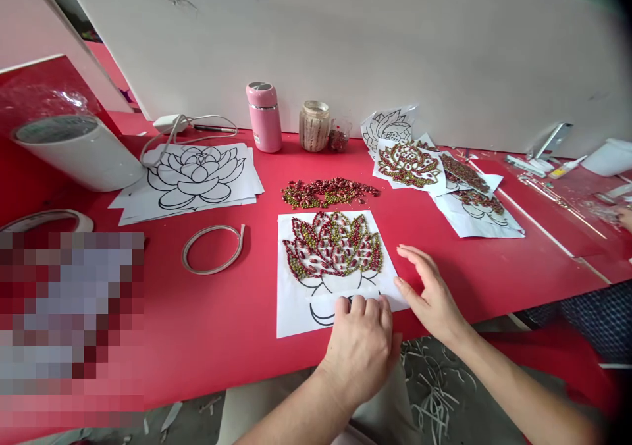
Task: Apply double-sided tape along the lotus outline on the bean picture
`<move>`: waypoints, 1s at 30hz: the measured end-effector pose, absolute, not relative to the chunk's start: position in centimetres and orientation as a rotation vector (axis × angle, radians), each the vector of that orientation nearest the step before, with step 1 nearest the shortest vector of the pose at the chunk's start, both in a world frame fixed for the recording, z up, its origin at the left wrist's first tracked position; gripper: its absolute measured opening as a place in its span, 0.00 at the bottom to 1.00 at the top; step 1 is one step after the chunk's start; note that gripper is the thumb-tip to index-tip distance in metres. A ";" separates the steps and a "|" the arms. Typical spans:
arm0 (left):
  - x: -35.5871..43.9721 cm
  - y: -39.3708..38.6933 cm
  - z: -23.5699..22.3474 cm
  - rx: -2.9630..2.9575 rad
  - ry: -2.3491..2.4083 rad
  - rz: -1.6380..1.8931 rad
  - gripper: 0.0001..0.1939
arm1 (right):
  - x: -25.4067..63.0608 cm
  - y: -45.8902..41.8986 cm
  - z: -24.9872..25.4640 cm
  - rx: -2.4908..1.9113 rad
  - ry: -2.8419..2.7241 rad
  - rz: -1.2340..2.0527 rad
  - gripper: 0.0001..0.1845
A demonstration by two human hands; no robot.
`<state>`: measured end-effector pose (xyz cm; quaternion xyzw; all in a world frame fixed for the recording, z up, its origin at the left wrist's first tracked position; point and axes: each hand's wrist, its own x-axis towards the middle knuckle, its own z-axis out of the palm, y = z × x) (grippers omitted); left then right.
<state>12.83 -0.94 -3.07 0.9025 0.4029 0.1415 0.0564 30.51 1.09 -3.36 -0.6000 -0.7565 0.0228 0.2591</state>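
A sheet of white paper (291, 313) with a lotus drawing lies at the table's front edge. Dark red and green beans (336, 247) cover the upper petals; the lower petals are bare line drawing. A pale strip, apparently tape (323, 296), crosses those lines. My left hand (363, 333) rests over the paper's lower part with its fingers curled down and close together at the strip; what is under the fingertips is hidden. At the right edge of the sheet, my right hand (432, 297) is open, fingers apart, thumb by the paper.
Loose beans (328, 193) lie behind the sheet. A tape roll (213, 249) and printed lotus sheets (197, 178) are at left. Behind stand a pink flask (264, 119) and a jar (315, 126). Bean-covered sheets (409, 165) lie right. Another person's hand (626, 218) shows far right.
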 end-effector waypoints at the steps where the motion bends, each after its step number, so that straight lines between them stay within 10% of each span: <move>1: 12.8 -1.0 -3.1 2.738 1.220 0.425 0.22 | 30.7 1.1 -3.0 -1.603 -2.073 0.048 0.20; 6: 12.8 -1.0 -3.1 2.736 1.209 0.409 0.22 | 31.2 1.6 -1.4 -1.383 -2.422 0.099 0.09; 30: 12.8 -0.9 -3.1 2.710 1.212 0.391 0.22 | 30.8 5.2 0.7 -0.965 -2.913 -0.140 0.15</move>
